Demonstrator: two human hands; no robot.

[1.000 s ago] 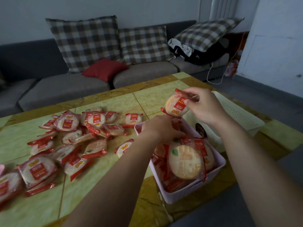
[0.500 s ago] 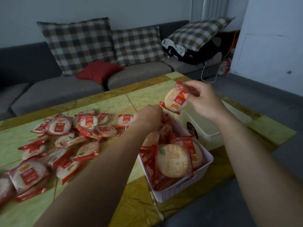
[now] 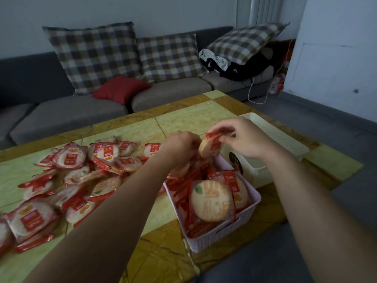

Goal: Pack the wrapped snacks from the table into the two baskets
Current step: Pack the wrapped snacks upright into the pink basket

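Note:
A pink basket (image 3: 224,234) stands near the table's front edge, filled with several red-and-clear wrapped snacks. Behind it to the right is a white basket (image 3: 285,140), and I cannot see any snacks inside. My right hand (image 3: 242,137) pinches one wrapped snack (image 3: 211,147) by its top edge, above the far end of the pink basket. My left hand (image 3: 180,147) is closed right beside that snack, over the packets at the basket's far end; what its fingers hold is hidden. Many loose snacks (image 3: 71,180) lie in a heap on the left of the table.
The yellow-green tiled table (image 3: 183,121) has brown borders. A grey sofa (image 3: 67,115) with checked cushions and a red pillow runs behind it. Grey floor lies to the right, with a white wall beyond.
My right hand has lowered its snack and brought it leftward next to my left hand. My left hand has risen from the basket's packets toward it.

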